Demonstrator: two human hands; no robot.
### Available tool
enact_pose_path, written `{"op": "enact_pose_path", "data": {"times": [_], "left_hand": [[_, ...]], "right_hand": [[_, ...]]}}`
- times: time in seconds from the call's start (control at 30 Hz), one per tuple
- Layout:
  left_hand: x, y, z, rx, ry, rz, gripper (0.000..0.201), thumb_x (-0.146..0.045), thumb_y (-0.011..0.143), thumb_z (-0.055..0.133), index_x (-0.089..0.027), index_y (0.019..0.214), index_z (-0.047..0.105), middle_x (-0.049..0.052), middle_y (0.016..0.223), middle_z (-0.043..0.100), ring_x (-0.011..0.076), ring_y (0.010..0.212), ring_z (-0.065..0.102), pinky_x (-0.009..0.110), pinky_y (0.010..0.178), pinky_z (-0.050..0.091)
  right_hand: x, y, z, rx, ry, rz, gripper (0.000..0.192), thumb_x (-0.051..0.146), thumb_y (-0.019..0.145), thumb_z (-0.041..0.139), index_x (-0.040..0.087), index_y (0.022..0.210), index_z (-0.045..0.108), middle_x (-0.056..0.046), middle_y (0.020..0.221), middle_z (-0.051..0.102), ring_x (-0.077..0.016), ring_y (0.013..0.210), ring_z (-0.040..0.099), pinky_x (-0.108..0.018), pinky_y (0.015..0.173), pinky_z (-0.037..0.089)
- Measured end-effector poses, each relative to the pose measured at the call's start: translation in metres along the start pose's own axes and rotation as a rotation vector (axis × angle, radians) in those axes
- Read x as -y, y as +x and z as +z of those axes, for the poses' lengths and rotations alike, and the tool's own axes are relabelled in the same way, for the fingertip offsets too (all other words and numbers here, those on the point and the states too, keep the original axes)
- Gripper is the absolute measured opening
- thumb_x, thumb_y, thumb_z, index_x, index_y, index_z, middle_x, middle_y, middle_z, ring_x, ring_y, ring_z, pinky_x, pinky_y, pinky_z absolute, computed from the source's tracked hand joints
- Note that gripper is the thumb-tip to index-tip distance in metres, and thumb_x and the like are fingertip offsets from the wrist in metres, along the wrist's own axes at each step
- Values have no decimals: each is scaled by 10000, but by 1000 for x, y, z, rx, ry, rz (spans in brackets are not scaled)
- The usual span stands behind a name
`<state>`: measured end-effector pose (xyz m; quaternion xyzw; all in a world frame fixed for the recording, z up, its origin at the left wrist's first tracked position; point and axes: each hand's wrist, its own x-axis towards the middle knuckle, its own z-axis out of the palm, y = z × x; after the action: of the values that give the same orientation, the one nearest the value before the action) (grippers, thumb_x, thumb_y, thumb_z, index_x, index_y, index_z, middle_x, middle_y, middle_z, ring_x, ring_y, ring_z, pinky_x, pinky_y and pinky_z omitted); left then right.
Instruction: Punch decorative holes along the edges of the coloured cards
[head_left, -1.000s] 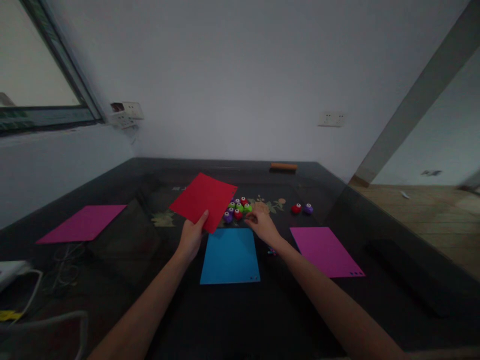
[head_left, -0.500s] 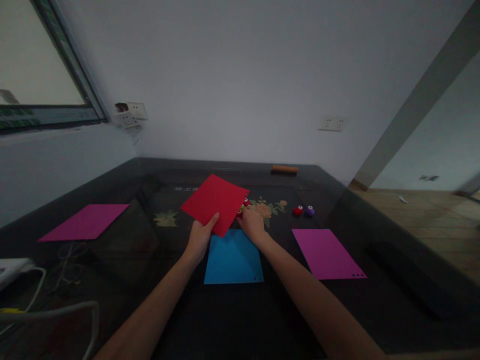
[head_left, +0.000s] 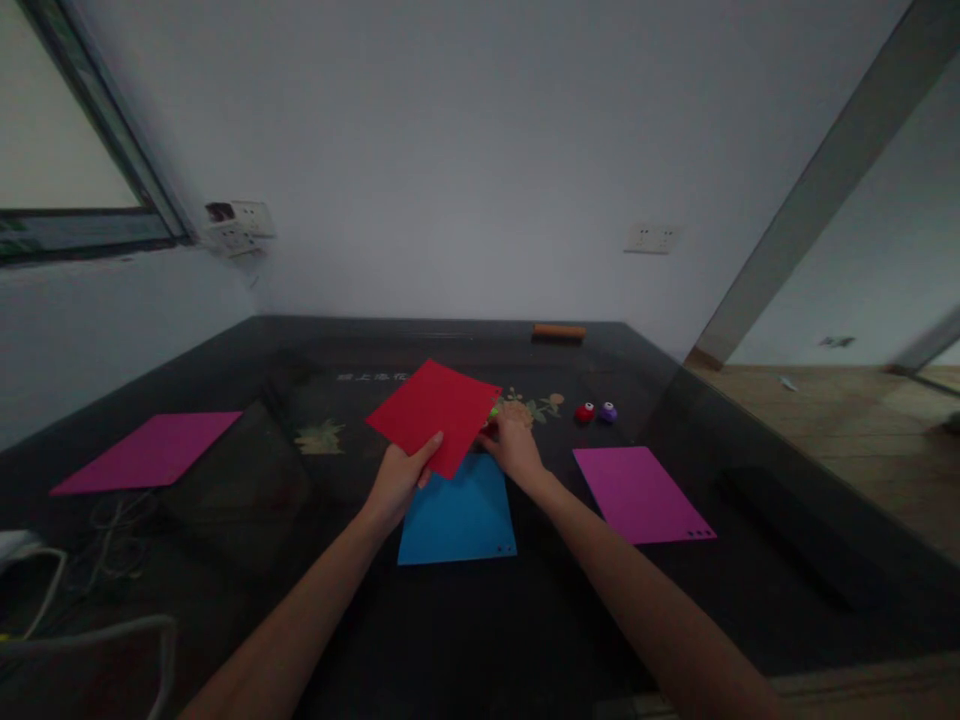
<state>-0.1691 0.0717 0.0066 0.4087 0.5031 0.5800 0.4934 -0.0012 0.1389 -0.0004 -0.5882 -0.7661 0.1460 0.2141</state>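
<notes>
My left hand (head_left: 406,478) pinches a red sheet (head_left: 435,415) by its near edge, thumb on top, and holds it tilted above the table. Under it a blue sheet (head_left: 457,515) lies flat, its far part covered by the red sheet and the hand. My right hand (head_left: 513,442) is closed beside the red sheet's right corner. A bright green bit of a small toy (head_left: 493,412) shows at its fingers; the rest is hidden. Further right stand a red toy (head_left: 585,412) and a purple toy (head_left: 608,412), both with round white eyes.
A magenta sheet (head_left: 643,497) lies to the right and a pink sheet (head_left: 150,452) far left on the dark glossy table (head_left: 465,640). A brown stick (head_left: 559,331) is near the wall. White cables (head_left: 97,630) run at the left. A long black object (head_left: 795,535) lies right.
The view has shifted slightly. The red toy seen at my right fingers is now mostly hidden, with green showing there. My left hand keeps the red sheet at nearly the same tilt.
</notes>
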Motion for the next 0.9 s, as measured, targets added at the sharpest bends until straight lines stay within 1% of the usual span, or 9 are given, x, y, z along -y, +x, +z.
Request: {"op": "enact_pose_path", "data": {"times": [0.17,0.27,0.33,0.4,0.5,0.57,0.67,0.77,0.9], "left_hand": [[-1,-7,9,75,26,-83,328,-396,649,723,-179,542,502,-60,371,487,71,330,407,184,369,301],[-1,-11,14,117,39,-122,275,-356,647,730,-177,575,534,-44,397,532,89,356,455,197,399,348],[0,-14,17,144,43,-138,248,-332,643,736,-174,606,549,-36,417,553,97,372,476,204,414,367],[0,-18,20,167,54,-151,238,-325,648,733,-173,622,552,-34,420,556,103,377,484,212,424,377],[2,-23,25,195,108,-168,252,-352,675,714,-176,604,547,-24,409,549,116,390,498,226,450,399],[2,-26,28,216,152,-176,271,-376,695,697,-179,588,544,-11,409,553,124,409,516,232,471,415],[2,-31,32,218,203,-152,274,-399,722,667,-185,605,540,-19,376,530,122,381,499,226,449,397],[1,-36,36,214,262,-115,283,-434,744,630,-188,634,543,-41,323,484,115,315,446,227,410,366],[3,-37,38,218,324,-82,352,-488,750,590,-190,570,544,-9,342,516,138,339,495,249,438,412]], "right_hand": [[-23,-24,-15,-29,128,18,244,345,811,581,149,954,610,-89,887,673,-208,812,632,-293,682,448],[-38,-40,-25,6,426,61,245,302,763,629,138,945,612,-74,848,678,-176,705,631,-290,639,471],[-45,-49,-32,78,650,115,323,262,735,651,134,1027,597,-72,883,680,-147,639,624,-291,623,491],[-50,-58,-41,151,834,180,419,231,700,681,140,1096,576,-67,907,677,-131,633,626,-293,649,508],[-55,-68,-53,194,1024,250,423,209,638,733,156,1034,596,-56,922,668,-134,696,642,-296,709,517],[-60,-72,-58,194,1117,265,399,208,605,759,168,967,596,-45,920,661,-138,719,649,-290,708,517],[-67,-76,-60,235,1244,282,431,207,582,776,183,955,561,-28,873,666,-136,714,652,-254,648,503],[-74,-79,-56,289,1310,313,464,201,584,774,187,983,537,-27,847,678,-115,628,636,-229,570,476],[-76,-81,-51,305,1361,355,476,195,559,793,184,963,542,-23,839,676,-127,639,645,-254,613,494]]}}
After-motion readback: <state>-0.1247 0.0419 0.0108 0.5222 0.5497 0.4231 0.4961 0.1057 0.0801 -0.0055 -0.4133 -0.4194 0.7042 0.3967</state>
